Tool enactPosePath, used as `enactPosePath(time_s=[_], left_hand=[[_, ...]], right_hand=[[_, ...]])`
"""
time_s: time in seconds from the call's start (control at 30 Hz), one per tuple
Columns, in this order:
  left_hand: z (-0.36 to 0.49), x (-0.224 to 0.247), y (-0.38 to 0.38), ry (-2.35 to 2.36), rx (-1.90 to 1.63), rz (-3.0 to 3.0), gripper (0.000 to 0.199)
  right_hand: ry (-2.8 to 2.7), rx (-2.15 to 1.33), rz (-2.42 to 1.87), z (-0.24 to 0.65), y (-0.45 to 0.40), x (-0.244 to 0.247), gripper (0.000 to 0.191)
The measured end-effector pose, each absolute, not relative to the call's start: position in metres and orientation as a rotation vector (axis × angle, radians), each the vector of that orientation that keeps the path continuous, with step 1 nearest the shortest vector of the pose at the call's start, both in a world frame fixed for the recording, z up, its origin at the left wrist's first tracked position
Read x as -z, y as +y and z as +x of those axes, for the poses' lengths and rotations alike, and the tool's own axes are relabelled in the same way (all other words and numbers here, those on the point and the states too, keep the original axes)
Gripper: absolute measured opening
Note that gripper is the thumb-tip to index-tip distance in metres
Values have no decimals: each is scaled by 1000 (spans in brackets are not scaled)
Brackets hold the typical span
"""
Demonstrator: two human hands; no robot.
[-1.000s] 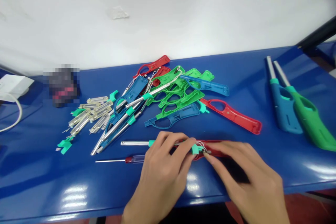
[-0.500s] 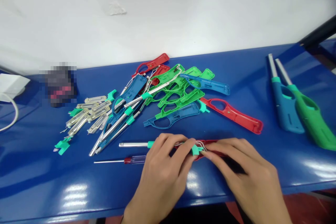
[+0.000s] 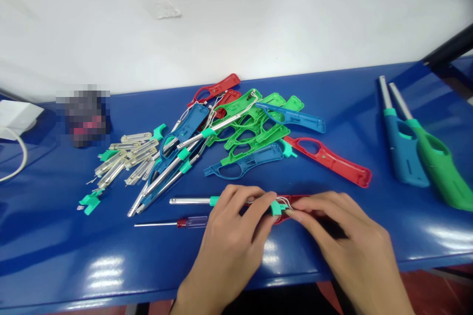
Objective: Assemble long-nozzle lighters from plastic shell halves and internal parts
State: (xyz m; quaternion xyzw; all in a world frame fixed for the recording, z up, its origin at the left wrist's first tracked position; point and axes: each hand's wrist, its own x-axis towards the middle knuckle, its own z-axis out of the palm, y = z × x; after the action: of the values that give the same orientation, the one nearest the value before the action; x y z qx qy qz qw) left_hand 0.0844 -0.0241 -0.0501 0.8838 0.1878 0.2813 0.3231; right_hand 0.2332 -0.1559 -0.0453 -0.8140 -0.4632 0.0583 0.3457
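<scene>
My left hand [image 3: 234,236] pinches a small green trigger piece [image 3: 277,208] between thumb and index finger. White wires [image 3: 284,200] loop beside that piece, over a red lighter shell [image 3: 305,199] lying on the table. My right hand [image 3: 343,229] has thumb and index finger pressed together at the piece's right end; what lies between them is too small to make out. A metal tube [image 3: 190,201] with a green collar sticks out to the left from under my left hand. Below the tube, a screwdriver [image 3: 192,222] lies with its handle end close to that hand.
Behind my hands is a pile of green shells [image 3: 254,133], blue and red shells and metal tubes. Clear fuel tanks [image 3: 138,150] lie left of it. Blue [image 3: 405,152] and green [image 3: 439,167] lighters rest at the right. A white wall stands behind the blue table [image 3: 148,266].
The view has shifted slightly. Both hands stay at the green piece and the wires, with hardly any movement.
</scene>
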Motion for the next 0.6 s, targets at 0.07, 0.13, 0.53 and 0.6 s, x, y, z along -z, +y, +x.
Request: enactPosePath(time_s=[0.07,0.13,0.53,0.6], left_hand=[[84,50,-24,494,-737,2317,24],[84,50,-24,500,-730,2311,24],[81,50,-24,501,-769,2295,26],[81,49,-24,503,-773,2295,25]], right_hand=[[-1202,-160,-2114,234,-156,46,20],[-1196,-165,-2115,234,-156,46,19],[-1174,-173,-2105,232,-159,51,9],[-1164,-185,-2112,232,-159,51,8]])
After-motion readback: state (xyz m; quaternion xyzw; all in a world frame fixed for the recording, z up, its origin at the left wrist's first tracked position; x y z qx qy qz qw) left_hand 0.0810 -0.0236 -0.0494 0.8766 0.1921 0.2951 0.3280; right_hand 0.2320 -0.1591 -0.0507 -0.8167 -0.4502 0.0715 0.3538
